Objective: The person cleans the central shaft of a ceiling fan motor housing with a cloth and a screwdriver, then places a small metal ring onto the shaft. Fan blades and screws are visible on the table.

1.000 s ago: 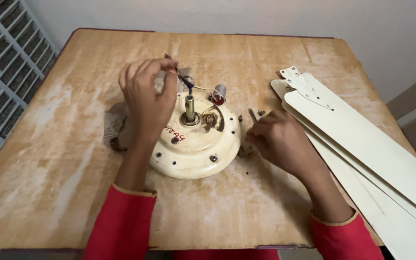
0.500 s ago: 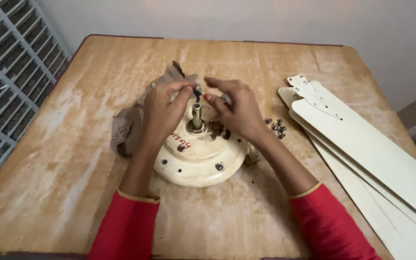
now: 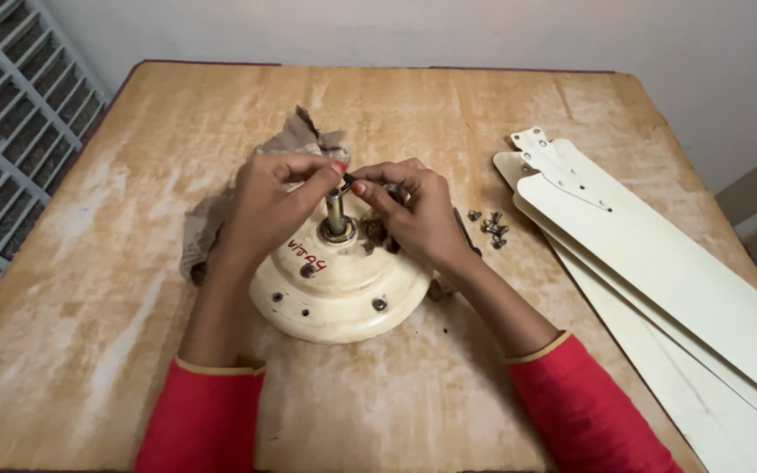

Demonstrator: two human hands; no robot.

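A cream ceiling-fan motor housing (image 3: 339, 293) lies on the wooden table (image 3: 133, 175) with its metal shaft (image 3: 336, 210) pointing up. Both hands meet at the shaft's top. My left hand (image 3: 269, 206) pinches something small there with thumb and forefinger. My right hand (image 3: 409, 210) holds a small dark part against the same spot; what it is cannot be made out. Dark wires show behind my right hand, mostly hidden.
Three cream fan blades (image 3: 659, 280) lie stacked along the right side of the table. Several loose screws (image 3: 490, 226) sit between the housing and the blades. A crumpled brown cloth (image 3: 212, 219) lies behind the left hand. A metal window grille (image 3: 2, 131) stands at left.
My right hand has come from the table right of the housing to the shaft top. The left hand has shifted from gripping wires to pinching at the shaft tip. The view has moved closer.
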